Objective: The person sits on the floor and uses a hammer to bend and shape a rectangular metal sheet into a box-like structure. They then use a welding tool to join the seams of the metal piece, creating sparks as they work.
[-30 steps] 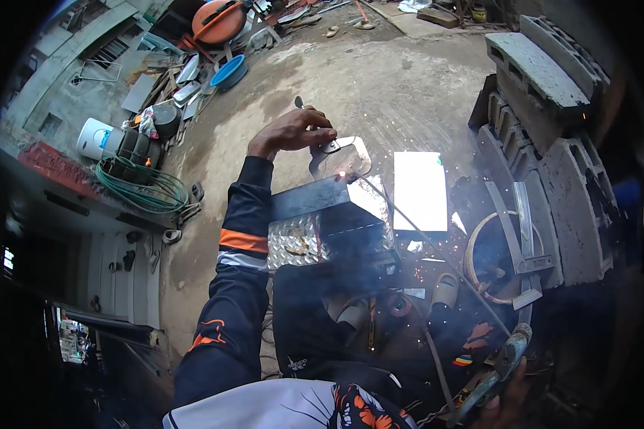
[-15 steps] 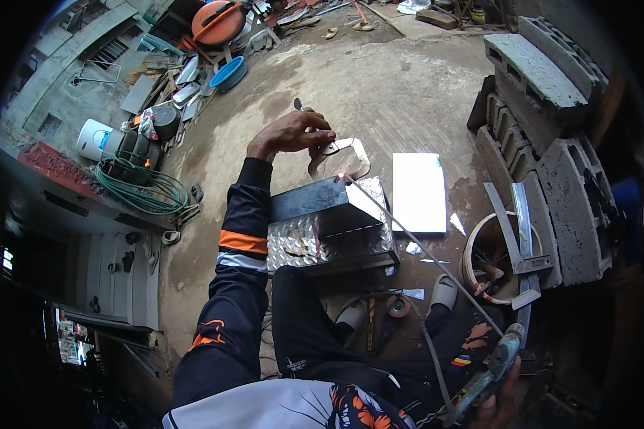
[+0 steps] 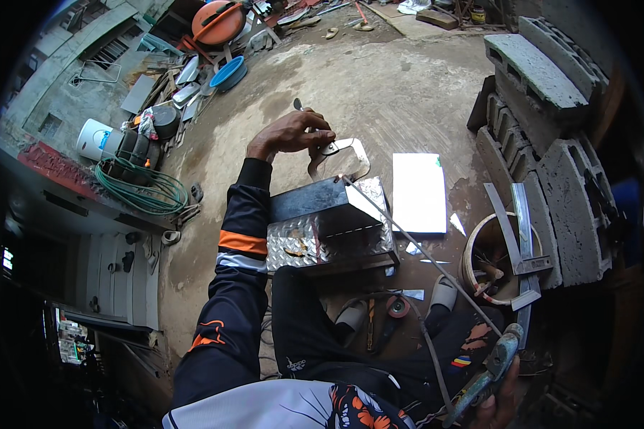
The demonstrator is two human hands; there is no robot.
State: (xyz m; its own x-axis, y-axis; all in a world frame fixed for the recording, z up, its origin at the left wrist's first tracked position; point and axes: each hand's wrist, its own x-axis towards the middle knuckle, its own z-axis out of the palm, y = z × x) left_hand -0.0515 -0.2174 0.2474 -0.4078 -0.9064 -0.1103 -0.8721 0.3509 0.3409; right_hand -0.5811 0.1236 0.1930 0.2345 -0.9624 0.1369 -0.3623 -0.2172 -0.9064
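Observation:
My right hand (image 3: 506, 397) is closed around a worn blue-green welding electrode holder (image 3: 503, 352) at the lower right. From it a long thin electrode (image 3: 426, 247) reaches up to the left, its tip at the far corner of a dark metal plate (image 3: 311, 200), with a tiny glow there. That plate stands on a box-like piece of shiny diamond-tread metal (image 3: 283, 232) in front of me. My left hand (image 3: 291, 136) grips a C-shaped metal clamp (image 3: 361, 156) beyond the box; its jaws curve down toward the same corner. Where the jaws bite is hard to make out.
Right of the box lies a white sheet (image 3: 418, 193). Further right are a bucket (image 3: 471, 257) of scraps, a metal square (image 3: 529, 264) and stacked concrete blocks (image 3: 540, 79). An angle grinder (image 3: 392, 322) lies between my feet, near a cable (image 3: 426, 336). A green hose (image 3: 143, 189) coils left.
The glow at the electrode's tip has shrunk and dimmed. Both hands, the clamp and the metal box have hardly moved.

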